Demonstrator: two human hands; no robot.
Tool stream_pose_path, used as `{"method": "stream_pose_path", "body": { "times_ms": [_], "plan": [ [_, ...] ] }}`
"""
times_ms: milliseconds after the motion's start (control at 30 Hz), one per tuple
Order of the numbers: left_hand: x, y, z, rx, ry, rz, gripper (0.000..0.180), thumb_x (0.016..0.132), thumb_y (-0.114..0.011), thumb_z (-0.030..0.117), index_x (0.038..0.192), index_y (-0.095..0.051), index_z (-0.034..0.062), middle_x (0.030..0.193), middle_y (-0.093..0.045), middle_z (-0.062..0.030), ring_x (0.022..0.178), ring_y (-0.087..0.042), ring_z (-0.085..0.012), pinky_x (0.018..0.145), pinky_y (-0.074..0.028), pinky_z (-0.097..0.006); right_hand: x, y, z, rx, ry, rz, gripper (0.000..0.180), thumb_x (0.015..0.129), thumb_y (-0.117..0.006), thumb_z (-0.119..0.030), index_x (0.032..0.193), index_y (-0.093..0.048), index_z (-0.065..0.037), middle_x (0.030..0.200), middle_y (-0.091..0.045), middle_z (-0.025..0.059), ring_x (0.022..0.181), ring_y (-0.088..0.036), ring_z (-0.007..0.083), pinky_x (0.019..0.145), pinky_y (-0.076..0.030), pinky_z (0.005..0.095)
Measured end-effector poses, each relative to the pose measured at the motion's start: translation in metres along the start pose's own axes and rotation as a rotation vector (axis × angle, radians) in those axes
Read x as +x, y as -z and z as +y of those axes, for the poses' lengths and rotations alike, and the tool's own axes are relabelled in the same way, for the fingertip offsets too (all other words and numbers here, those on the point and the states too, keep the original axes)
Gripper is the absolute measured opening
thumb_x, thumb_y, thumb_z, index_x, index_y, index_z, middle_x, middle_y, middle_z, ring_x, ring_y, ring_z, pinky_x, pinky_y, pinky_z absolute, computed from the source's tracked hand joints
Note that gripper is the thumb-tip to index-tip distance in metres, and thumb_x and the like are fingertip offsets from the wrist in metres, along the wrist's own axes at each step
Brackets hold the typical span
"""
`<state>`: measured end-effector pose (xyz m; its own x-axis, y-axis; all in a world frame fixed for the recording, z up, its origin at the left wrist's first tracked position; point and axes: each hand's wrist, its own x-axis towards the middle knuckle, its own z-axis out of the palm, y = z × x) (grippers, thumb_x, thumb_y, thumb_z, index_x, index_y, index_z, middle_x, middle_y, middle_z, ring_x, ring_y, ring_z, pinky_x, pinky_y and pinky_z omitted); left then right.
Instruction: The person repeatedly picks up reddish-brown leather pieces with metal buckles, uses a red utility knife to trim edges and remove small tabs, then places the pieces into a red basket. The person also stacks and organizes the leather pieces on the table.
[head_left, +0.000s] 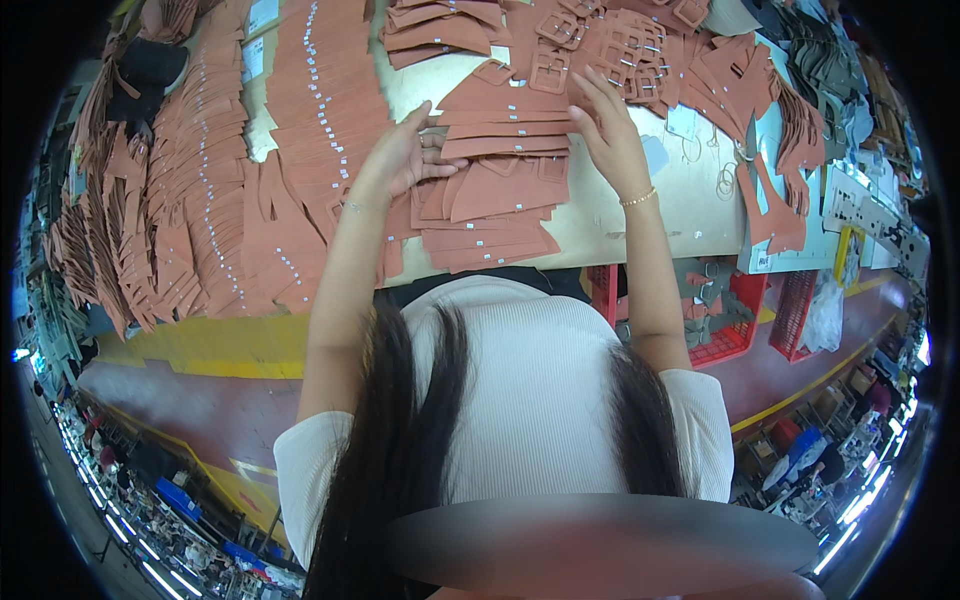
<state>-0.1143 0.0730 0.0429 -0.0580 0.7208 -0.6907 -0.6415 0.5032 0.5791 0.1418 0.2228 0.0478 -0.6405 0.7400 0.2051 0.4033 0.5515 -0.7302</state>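
A stack of rust-coloured cut fabric pieces [505, 130] with small white stickers lies between my hands. My left hand [408, 160] is at its left edge, fingers spread and the fingertips by the layered edges; whether they touch is unclear. On the other side my right hand [612, 135] is open, its fingers stretched up along the right edge. More stickered pieces [495, 190] lie fanned out nearer to me, just below the stack. Fabric-covered belt buckles [550, 70] lie just beyond it. Neither hand appears to grip anything.
Long overlapping rows of rust pieces [310, 120] cover the table's left side. Scissors [748, 140] lie at the right, by more cut pieces [775, 210]. Red plastic crates [735, 320] holding green-grey parts stand below the table's edge. A yellow-handled item [848, 255] is at the far right.
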Motion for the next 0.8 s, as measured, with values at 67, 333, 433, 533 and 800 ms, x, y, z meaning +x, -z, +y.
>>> {"method": "stream_pose_path", "body": {
  "times_ms": [67, 333, 433, 533, 800],
  "plan": [
    [0.003, -0.003, -0.001, 0.004, -0.008, 0.016, 0.053, 0.098, -0.048, 0.041, 0.131, -0.037, 0.001, 0.104, -0.063, -0.0188, 0.08, -0.07, -0.0318, 0.063, -0.062, -0.035, -0.005, 0.004, 0.001, 0.067, 0.002, 0.058, 0.039, 0.092, -0.059, -0.022, 0.129, -0.056, -0.009, 0.139, -0.049, 0.0127, 0.128, -0.046, 0.0323, 0.105, -0.037, 0.0373],
    [0.013, -0.007, -0.018, 0.04, -0.05, 0.055, 0.053, 0.096, -0.049, 0.048, 0.129, -0.045, 0.0063, 0.103, -0.063, -0.0126, 0.083, -0.067, -0.0232, 0.067, -0.058, -0.035, -0.035, -0.024, 0.013, 0.013, -0.064, 0.227, 0.035, 0.095, -0.053, -0.016, 0.128, -0.054, -0.003, 0.129, -0.053, 0.0155, 0.117, -0.05, 0.0291, 0.101, -0.038, 0.0369],
    [0.007, -0.01, -0.032, 0.027, -0.194, 0.08, 0.052, 0.096, -0.049, 0.049, 0.125, -0.046, 0.0054, 0.103, -0.062, -0.0117, 0.082, -0.067, -0.0217, 0.066, -0.057, -0.034, -0.058, -0.044, 0.019, 0.089, -0.135, 0.288, 0.032, 0.097, -0.048, -0.014, 0.125, -0.053, 0.0, 0.124, -0.053, 0.0175, 0.117, -0.048, 0.0326, 0.103, -0.036, 0.0392],
    [-0.005, -0.021, -0.047, -0.032, -0.364, 0.163, 0.044, 0.1, -0.046, 0.041, 0.124, -0.044, 0.0041, 0.103, -0.061, -0.0111, 0.085, -0.065, -0.02, 0.071, -0.055, -0.034, -0.068, -0.057, 0.025, 0.002, -0.081, 0.3, 0.029, 0.097, -0.044, -0.011, 0.121, -0.053, 0.002, 0.119, -0.053, 0.0176, 0.114, -0.049, 0.033, 0.101, -0.037, 0.0402],
    [-0.057, 0.022, -0.058, 0.291, -0.783, 0.494, 0.038, 0.097, -0.055, 0.023, 0.13, -0.049, 0.0047, 0.112, -0.059, -0.0107, 0.094, -0.058, -0.0126, 0.074, -0.047, -0.024, -0.067, -0.063, 0.033, 0.002, -0.095, 0.303, 0.026, 0.097, -0.044, -0.011, 0.118, -0.054, 0.001, 0.114, -0.055, 0.017, 0.109, -0.051, 0.032, 0.096, -0.037, 0.0414]
  ]
}}
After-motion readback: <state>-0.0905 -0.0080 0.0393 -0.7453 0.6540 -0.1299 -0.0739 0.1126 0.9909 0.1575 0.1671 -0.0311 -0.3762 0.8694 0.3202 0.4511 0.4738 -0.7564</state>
